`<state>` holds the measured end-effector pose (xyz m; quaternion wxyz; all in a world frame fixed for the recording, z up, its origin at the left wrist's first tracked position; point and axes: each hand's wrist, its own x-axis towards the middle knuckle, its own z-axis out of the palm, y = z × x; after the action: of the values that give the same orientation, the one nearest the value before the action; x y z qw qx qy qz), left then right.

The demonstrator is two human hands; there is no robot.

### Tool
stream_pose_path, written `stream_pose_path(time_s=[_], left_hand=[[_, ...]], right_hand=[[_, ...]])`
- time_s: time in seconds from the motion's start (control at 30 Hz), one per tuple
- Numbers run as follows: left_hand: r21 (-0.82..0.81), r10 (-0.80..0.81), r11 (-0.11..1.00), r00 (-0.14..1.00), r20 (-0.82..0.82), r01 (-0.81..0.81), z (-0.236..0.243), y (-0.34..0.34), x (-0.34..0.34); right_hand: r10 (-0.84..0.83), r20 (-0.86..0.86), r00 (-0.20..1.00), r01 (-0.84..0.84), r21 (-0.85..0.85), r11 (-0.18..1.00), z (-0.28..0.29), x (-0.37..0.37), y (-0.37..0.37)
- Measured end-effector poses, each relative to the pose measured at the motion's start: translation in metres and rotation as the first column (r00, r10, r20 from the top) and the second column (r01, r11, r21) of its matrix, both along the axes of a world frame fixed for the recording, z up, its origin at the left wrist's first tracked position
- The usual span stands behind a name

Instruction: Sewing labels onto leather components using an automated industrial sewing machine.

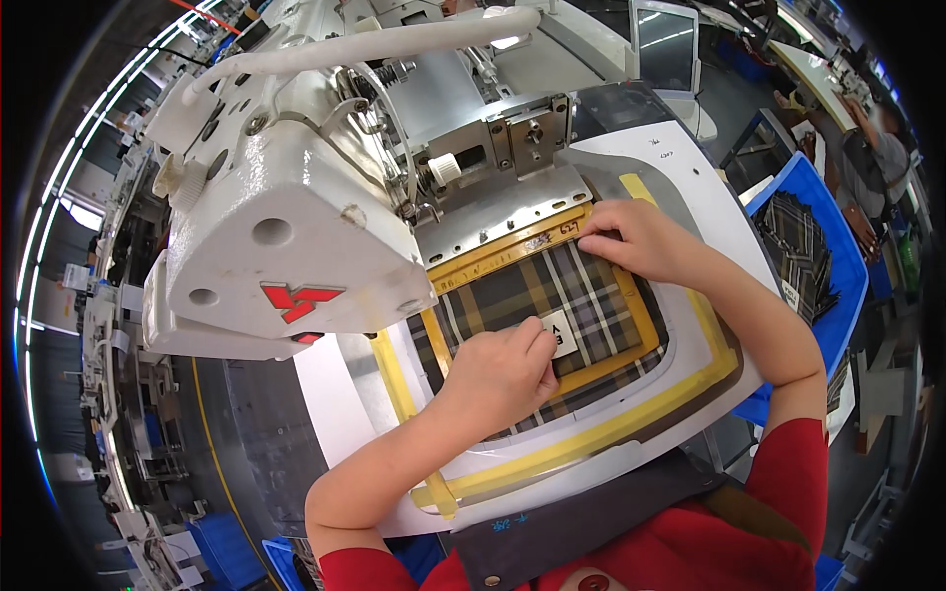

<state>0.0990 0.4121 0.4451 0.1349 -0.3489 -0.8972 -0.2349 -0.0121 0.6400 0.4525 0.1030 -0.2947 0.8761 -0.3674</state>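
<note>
A piece of dark plaid fabric (pixel 512 305) with white and tan lines lies in a yellow rectangular frame (pixel 616 372) under the sewing machine. My left hand (pixel 503 379) rests low over the fabric with its fingers curled together. Its fingertips meet the edge of a small white label (pixel 562 336) on the cloth; what they pinch is hidden. At the frame's far right corner, my right hand (pixel 641 239) has its thumb and fingers closed on the fabric's edge beside the frame bar.
The white sewing machine head (pixel 296 227) looms at the left, its metal clamp plate (pixel 503 212) just beyond the frame. A white board (pixel 705 187) with yellow tape lies beneath. At the right, a blue bin (pixel 838 207) holds plaid pieces. A screen (pixel 665 47) stands behind.
</note>
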Motion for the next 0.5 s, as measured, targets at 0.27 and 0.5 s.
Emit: stream_pose_path(time_s=[0.27,0.5], left_hand=[[-0.013,0.056,0.998,0.995,0.085,-0.056,0.004,-0.003,-0.006],[0.01,0.026,1.0,0.999,0.03,-0.026,-0.009,-0.007,-0.023]], right_hand=[[-0.209,-0.04,0.977,0.206,-0.079,0.975,0.001,0.004,-0.008],[-0.126,-0.298,0.946,0.153,0.07,0.986,-0.006,0.004,-0.016]])
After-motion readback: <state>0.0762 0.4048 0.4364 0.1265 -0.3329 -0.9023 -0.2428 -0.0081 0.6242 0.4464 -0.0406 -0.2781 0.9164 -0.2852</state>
